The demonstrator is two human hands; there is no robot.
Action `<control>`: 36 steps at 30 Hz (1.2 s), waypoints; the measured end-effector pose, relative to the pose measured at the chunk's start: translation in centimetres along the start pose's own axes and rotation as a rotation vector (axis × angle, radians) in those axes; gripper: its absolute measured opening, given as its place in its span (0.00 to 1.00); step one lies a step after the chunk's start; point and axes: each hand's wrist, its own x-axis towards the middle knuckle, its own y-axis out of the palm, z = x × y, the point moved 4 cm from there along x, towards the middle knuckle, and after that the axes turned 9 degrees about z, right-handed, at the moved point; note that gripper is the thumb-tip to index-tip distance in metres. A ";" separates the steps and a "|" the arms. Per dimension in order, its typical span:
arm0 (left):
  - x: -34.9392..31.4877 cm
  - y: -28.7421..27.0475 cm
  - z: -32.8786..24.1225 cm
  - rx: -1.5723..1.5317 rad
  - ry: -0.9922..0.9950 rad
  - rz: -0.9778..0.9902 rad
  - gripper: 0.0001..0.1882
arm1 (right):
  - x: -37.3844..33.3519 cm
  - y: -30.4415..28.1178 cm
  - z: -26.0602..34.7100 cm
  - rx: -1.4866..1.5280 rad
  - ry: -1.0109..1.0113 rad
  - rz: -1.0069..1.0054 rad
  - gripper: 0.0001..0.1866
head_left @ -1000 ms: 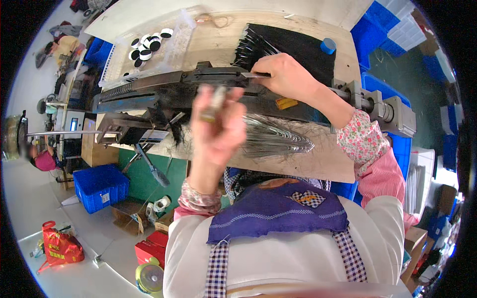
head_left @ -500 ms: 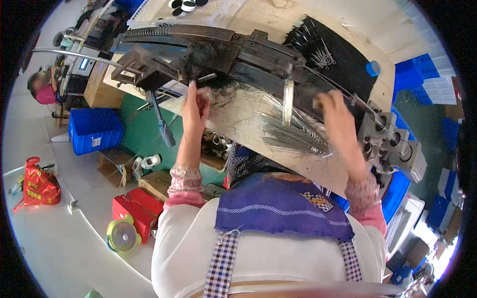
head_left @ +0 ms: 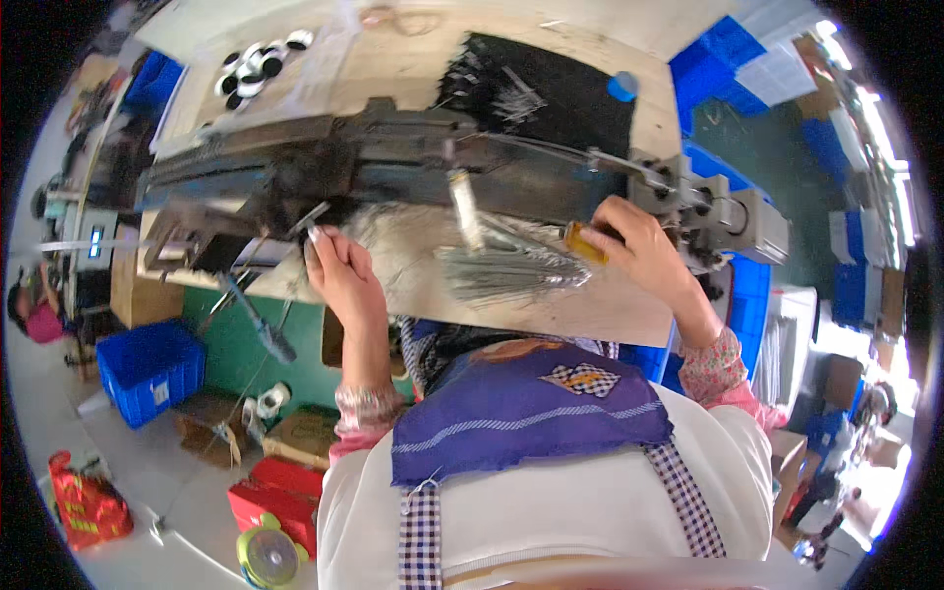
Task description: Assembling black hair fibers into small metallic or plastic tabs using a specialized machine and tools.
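Our right hand point(head_left: 639, 246) grips a stubby yellow piece point(head_left: 585, 243), the wire bundle point(head_left: 511, 275) just left, roughly lengthwise along the worktop's point(head_left: 629, 307) front edge; left hand point(head_left: 346, 280) is farther, fingers curled by a metal strip point(head_left: 313, 217), grip unclear.

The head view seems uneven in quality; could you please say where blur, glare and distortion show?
Head view: the machine looks smeared, perhaps by motion; head view: bright glare whitens parts of the right rim, while the silver wires glint; head view: the fisheye lens bows the long machine and leaves the corners black.
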 end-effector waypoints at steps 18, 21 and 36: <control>-3.5 17.2 7.7 0.042 -0.437 0.435 0.13 | 0.8 -8.4 3.3 -0.044 0.000 -0.375 0.09; -3.7 17.0 7.2 0.085 -0.432 0.441 0.13 | 7.9 -7.5 1.6 -0.323 -0.190 -0.363 0.11; -3.9 16.6 8.1 0.008 -0.550 0.605 0.24 | 12.7 -4.5 0.1 0.539 0.213 0.368 0.14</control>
